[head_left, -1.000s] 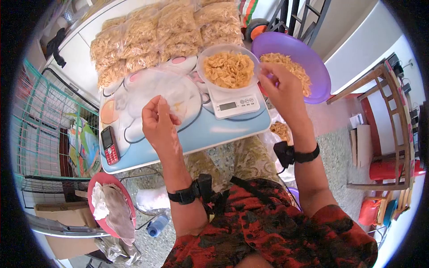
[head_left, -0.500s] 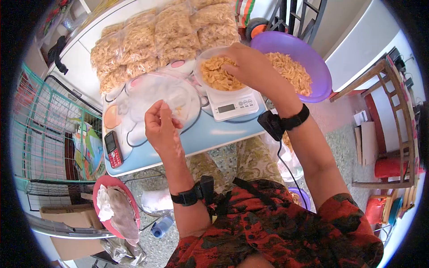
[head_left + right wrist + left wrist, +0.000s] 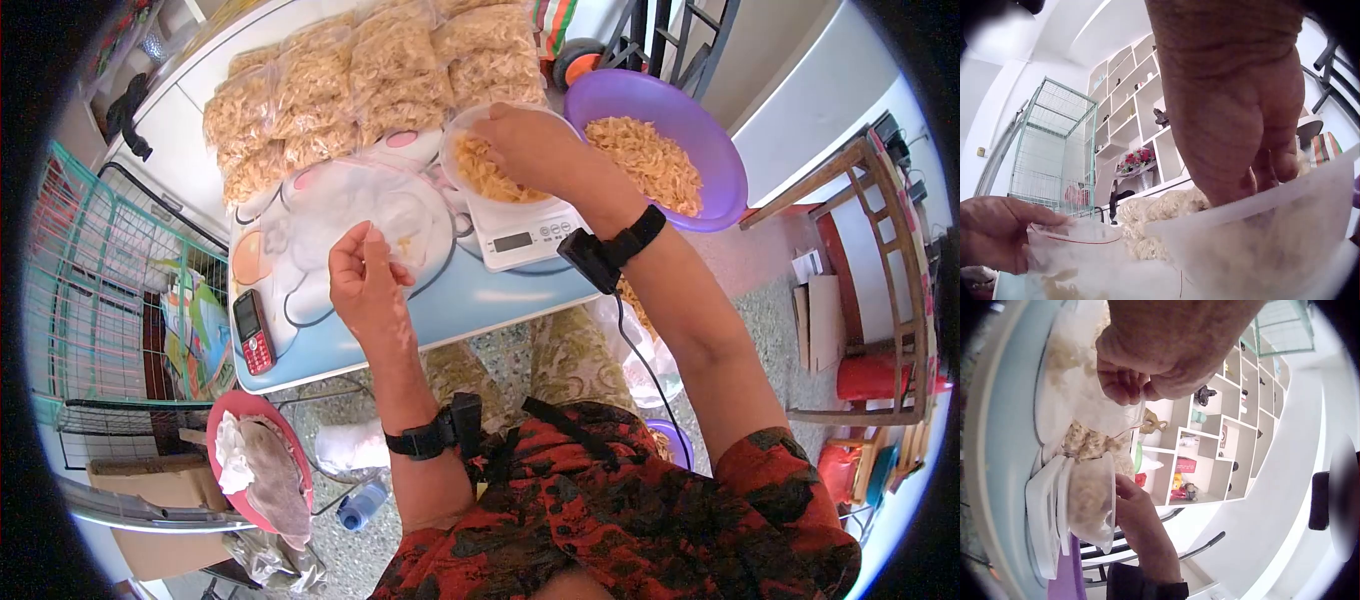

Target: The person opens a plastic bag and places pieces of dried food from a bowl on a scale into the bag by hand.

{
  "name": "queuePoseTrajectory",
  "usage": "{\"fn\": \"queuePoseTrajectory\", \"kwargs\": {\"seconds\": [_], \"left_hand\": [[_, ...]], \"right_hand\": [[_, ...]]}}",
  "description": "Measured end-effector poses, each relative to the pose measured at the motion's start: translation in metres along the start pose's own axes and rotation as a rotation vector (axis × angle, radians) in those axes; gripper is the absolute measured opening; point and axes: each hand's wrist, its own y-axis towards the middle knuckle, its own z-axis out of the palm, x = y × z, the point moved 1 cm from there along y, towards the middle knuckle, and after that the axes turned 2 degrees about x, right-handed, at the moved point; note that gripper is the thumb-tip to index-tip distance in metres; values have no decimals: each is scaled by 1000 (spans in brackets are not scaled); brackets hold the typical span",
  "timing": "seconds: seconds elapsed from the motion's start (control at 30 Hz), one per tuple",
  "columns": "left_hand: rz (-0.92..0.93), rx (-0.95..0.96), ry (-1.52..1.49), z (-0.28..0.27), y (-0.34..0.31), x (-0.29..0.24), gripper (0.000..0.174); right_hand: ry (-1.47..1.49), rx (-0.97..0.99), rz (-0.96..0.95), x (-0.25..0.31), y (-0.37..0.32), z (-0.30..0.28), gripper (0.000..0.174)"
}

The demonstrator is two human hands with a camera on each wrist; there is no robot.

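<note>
In the head view my left hand (image 3: 365,280) pinches the edge of a clear plastic zip bag (image 3: 1085,240) between thumb and fingers. The bag lies spread over the table, with a few pale scraps inside. My right hand (image 3: 525,150) reaches over the rim into a translucent plastic bowl (image 3: 1094,500), fingers down among yellow dried flakes (image 3: 490,180). The bowl's wall and the hand itself hide those fingertips, so I cannot tell whether they grip any flakes. Beneath the bowl is a white digital kitchen scale (image 3: 525,242).
Filled bags (image 3: 390,70) are stacked along the table's back. A purple basin (image 3: 725,175) with more flakes stands to the right. Near the left edge of the table (image 3: 470,320) lies a red and black phone (image 3: 253,335). A wire cage (image 3: 130,310) stands at left.
My right hand has moved left from the bowl's right rim into the bowl, its fingers going down among the flakes. The left hand keeps its pinch on the bag, nearly still.
</note>
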Motion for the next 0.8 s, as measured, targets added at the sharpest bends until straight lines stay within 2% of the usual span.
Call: {"fn": "queuePoseTrajectory", "kwargs": {"seconds": [0.17, 0.27, 0.37, 0.47, 0.57, 0.67, 0.77, 0.8], "left_hand": [[-6, -6, -4, -2, 1, 2, 25], [-6, -19, -5, -3, 1, 1, 25], [-11, -16, -2, -4, 1, 1, 25], [-7, -4, -6, -4, 1, 1, 25], [11, 5, -12, -3, 1, 2, 25], [12, 4, -15, -2, 0, 1, 24], [6, 1, -23, -1, 0, 1, 24], [6, 2, -27, -1, 0, 1, 23]], "right_hand": [[11, -37, 10, -5, 4, 9, 23], [124, -189, -58, -5, -6, -8, 22], [394, -266, 101, -5, -17, -25, 23], [568, -200, 240, -18, -26, -31, 25], [897, -58, 403, -14, -38, -51, 24], [1049, -25, 376, -22, -43, -55, 25], [1074, -71, 393, -24, -43, -54, 21], [987, -43, 386, -24, -43, -53, 21]]}}
